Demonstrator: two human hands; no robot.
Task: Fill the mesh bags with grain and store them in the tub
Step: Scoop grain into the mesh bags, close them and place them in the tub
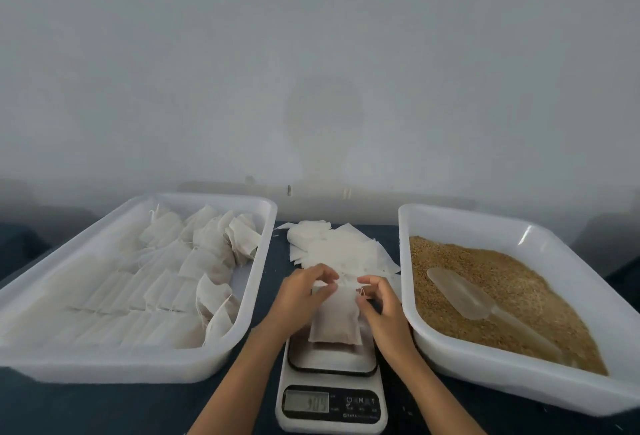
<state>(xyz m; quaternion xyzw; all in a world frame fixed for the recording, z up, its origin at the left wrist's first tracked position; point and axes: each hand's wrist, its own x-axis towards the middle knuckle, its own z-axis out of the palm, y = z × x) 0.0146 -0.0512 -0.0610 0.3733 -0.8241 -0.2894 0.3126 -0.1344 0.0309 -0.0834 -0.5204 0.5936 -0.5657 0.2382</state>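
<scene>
Scale carries plump white mesh bag, both hands pinching its drawstrings

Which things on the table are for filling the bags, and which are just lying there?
For the job:
filled mesh bag on the kitchen scale, both hands at its top
left hand
right hand
stack of empty bags
tub of grain with the clear scoop
tub of filled bags

Just lying about:
nothing I can see
</scene>
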